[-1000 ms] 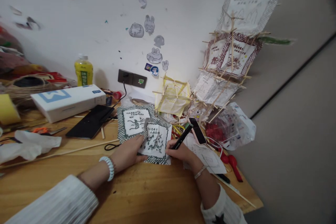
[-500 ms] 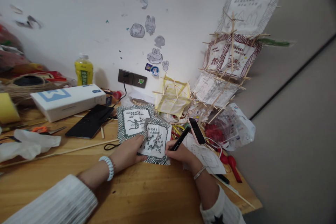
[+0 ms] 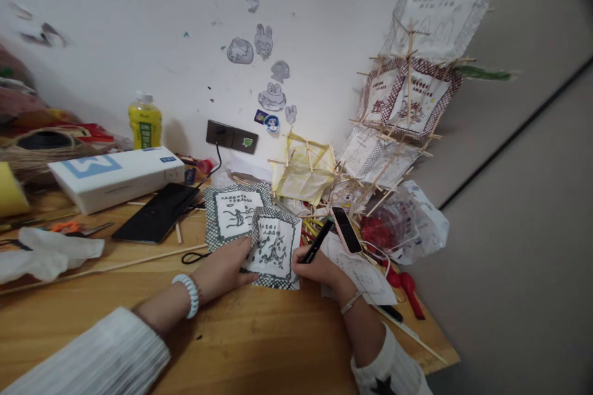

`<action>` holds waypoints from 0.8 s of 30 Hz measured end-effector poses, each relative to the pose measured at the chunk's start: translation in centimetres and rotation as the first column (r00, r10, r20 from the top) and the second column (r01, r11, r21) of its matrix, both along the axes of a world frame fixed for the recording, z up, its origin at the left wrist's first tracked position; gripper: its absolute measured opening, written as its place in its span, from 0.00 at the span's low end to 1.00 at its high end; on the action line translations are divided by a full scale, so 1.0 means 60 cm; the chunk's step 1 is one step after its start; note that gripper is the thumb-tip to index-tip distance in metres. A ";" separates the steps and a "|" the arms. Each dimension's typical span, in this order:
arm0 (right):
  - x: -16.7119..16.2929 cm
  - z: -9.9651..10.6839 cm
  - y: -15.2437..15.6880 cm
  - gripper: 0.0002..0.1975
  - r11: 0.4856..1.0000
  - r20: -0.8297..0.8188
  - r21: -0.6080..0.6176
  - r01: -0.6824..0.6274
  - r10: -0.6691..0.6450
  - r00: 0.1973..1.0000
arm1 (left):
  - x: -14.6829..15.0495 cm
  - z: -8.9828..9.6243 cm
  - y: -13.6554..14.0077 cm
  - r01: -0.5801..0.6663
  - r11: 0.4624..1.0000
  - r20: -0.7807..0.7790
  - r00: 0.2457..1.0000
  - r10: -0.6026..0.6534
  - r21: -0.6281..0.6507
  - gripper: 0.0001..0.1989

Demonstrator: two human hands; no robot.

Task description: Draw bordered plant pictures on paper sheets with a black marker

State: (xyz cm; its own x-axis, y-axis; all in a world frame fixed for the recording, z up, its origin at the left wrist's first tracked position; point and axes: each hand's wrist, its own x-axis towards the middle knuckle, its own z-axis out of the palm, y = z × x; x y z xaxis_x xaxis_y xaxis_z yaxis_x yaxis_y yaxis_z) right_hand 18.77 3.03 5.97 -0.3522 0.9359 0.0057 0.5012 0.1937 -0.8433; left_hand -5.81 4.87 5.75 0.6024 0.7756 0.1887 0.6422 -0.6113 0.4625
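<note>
My right hand (image 3: pixel 318 266) is curled firmly around a black pen (image 3: pixel 318 242) at the right edge of the patterned paper (image 3: pixel 274 252); my left hand (image 3: pixel 223 270), loosely open, rests along its left. The paper overlaps a second bordered sheet (image 3: pixel 231 208) on the wooden table (image 3: pixel 259 345).

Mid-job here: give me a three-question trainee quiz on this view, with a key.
1. Multiple choice: what does the right hand hold? A) scissors B) a black pen C) a phone
2. True or false: the left hand is well clear of the front drawing.
3. Fill in the blank: behind the white box stands a yellow ____ with a white cap.

Key:
1. B.
2. False: it touches the drawing's left side.
3. Bottle.
</note>
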 end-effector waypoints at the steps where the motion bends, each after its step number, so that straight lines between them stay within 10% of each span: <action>1: 0.001 0.000 0.000 0.07 1.000 0.000 -0.006 -0.004 0.004 1.000 | 0.000 -0.001 0.001 0.000 1.000 0.000 1.000 0.000 0.000 0.17; 24: -0.002 0.008 -0.008 0.07 0.999 -0.046 -0.027 -0.039 0.038 0.998 | 0.000 -0.004 0.004 0.017 1.000 -0.023 1.000 -0.017 0.021 0.18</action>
State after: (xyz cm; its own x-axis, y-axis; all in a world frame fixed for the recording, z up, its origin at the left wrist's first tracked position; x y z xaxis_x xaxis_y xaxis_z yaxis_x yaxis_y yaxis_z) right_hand 18.67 2.55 6.43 -0.3878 0.9218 -0.0036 0.4553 0.1881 -0.8703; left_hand -5.81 5.09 5.50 0.6197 0.7613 0.1905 0.6421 -0.6315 0.4346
